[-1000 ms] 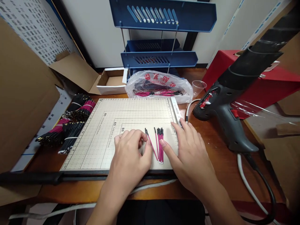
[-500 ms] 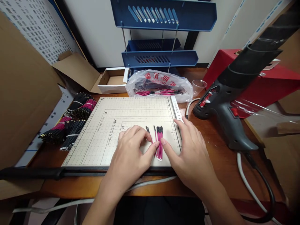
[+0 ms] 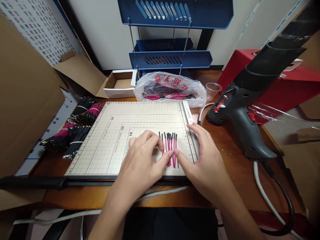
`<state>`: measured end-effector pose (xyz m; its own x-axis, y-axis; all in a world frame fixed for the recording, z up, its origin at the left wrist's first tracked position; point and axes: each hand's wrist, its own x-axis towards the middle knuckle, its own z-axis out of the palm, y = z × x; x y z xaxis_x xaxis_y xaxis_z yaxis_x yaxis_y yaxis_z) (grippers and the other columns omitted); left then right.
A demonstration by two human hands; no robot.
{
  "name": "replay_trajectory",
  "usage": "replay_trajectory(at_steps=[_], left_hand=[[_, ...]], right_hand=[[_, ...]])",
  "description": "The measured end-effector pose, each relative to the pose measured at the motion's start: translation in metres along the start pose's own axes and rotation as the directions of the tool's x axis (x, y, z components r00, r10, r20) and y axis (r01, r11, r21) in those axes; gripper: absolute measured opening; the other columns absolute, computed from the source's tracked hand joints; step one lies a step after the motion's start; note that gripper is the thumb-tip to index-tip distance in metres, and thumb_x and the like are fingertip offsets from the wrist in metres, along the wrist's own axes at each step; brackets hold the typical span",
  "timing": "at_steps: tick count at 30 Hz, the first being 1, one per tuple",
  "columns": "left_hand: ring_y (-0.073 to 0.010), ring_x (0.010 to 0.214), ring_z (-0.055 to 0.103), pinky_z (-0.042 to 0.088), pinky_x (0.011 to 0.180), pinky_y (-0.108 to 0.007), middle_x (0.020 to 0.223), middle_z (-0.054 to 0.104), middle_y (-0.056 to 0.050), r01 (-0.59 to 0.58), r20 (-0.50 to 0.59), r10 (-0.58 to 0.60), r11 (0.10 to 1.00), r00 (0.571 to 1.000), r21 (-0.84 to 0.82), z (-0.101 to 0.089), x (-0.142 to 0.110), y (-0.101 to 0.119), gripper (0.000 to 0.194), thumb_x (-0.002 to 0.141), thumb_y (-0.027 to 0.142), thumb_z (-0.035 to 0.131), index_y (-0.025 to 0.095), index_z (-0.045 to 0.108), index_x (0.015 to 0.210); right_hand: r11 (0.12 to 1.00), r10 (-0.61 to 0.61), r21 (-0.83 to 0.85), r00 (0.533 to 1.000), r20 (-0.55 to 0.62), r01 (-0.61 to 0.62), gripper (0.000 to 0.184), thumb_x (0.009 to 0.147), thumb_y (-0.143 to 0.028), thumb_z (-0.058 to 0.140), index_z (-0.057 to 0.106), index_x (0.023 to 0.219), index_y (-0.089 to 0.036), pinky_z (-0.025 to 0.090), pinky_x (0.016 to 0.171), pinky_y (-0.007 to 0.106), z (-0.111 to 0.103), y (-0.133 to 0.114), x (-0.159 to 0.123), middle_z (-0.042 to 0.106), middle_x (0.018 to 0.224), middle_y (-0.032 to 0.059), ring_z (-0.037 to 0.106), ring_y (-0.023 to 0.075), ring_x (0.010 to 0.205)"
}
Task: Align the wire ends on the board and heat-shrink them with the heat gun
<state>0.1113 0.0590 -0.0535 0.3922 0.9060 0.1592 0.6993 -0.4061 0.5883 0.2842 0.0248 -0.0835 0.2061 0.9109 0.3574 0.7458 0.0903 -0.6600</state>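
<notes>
A small group of thin pink wires (image 3: 174,156) with black sleeves at the far ends lies spread on the gridded board of a paper cutter (image 3: 107,143). My left hand (image 3: 143,155) rests at their left, fingers curled and the thumb apart from them, its tip touching the wires. From the right, my right hand (image 3: 206,158) lays its thumb tip on the wires, with its other fingers spread over the board's right edge. Both thumb tips nearly meet mid-wire. Some wires are partly hidden behind my left fingers.
Banded bundles of black and pink wires (image 3: 78,135) lie left of the board. Behind it sit a plastic bag (image 3: 172,90) of wires, a white box (image 3: 121,83) and a clear cup (image 3: 213,89). A heat gun (image 3: 243,113) with its cord stands right. The cutter's black handle (image 3: 35,182) extends left.
The wires have fanned out, with some now separated toward the right. My hands stay close to where they were, thumbs still at the wires.
</notes>
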Motion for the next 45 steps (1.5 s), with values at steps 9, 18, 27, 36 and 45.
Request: replay_trajectory(at_steps=[9,18,27,36,45], left_hand=[[-0.0191,0.091,0.056,0.038,0.088,-0.041,0.096,0.061,-0.001,-0.015,-0.002,0.015,1.0,1.0,-0.007,-0.0026,-0.0031,-0.0012,0.011,0.092,0.019,0.056,0.021,0.051,0.083],[-0.0188,0.084,0.055,0.039,0.083,-0.039,0.092,0.061,0.0,0.002,-0.031,-0.003,1.0,1.0,-0.019,-0.0013,-0.0044,-0.0032,0.007,0.091,0.019,0.055,0.022,0.049,0.088],[-0.0191,0.082,0.054,0.038,0.081,-0.038,0.089,0.06,0.001,0.015,-0.061,-0.015,1.0,0.998,0.0,-0.0001,-0.0034,-0.0022,0.029,0.092,0.035,0.066,0.022,0.042,0.081],[-0.0191,0.084,0.054,0.037,0.079,-0.038,0.09,0.06,0.0,0.017,-0.039,-0.017,1.0,0.999,-0.004,-0.0013,-0.0017,-0.0002,0.021,0.09,0.025,0.061,0.022,0.042,0.083],[-0.019,0.083,0.054,0.037,0.079,-0.037,0.09,0.061,0.001,0.005,-0.048,-0.005,1.0,0.999,-0.006,-0.0008,-0.003,-0.0026,0.024,0.091,0.028,0.065,0.022,0.043,0.082]], right_hand=[[0.996,0.076,-0.044,0.997,-0.018,-0.077,0.062,0.082,-0.033,0.057,0.044,0.141,-0.023,0.015,0.117,0.082,0.0008,-0.0047,-0.0044,0.052,0.151,0.0137,0.048,0.0373,0.14],[0.997,0.046,-0.061,0.999,-0.019,-0.047,0.056,0.082,-0.034,0.058,0.048,0.137,-0.024,0.021,0.115,0.081,0.0023,-0.0025,-0.0023,0.053,0.15,0.0139,0.047,0.0376,0.141],[0.997,0.03,-0.071,0.999,0.025,-0.028,0.056,0.086,-0.043,0.062,0.046,0.138,-0.027,0.02,0.116,0.08,0.0028,-0.001,-0.0031,0.054,0.149,0.0109,0.048,0.0342,0.142],[0.997,0.03,-0.067,0.999,0.019,-0.029,0.055,0.085,-0.035,0.057,0.047,0.138,-0.025,0.02,0.118,0.078,0.002,-0.0006,-0.0035,0.055,0.148,0.0139,0.05,0.0349,0.14],[0.995,0.016,-0.097,0.999,0.028,-0.013,0.057,0.086,-0.04,0.062,0.045,0.139,-0.027,0.02,0.117,0.079,0.0028,0.0007,-0.0053,0.055,0.148,0.0111,0.049,0.0336,0.141]])
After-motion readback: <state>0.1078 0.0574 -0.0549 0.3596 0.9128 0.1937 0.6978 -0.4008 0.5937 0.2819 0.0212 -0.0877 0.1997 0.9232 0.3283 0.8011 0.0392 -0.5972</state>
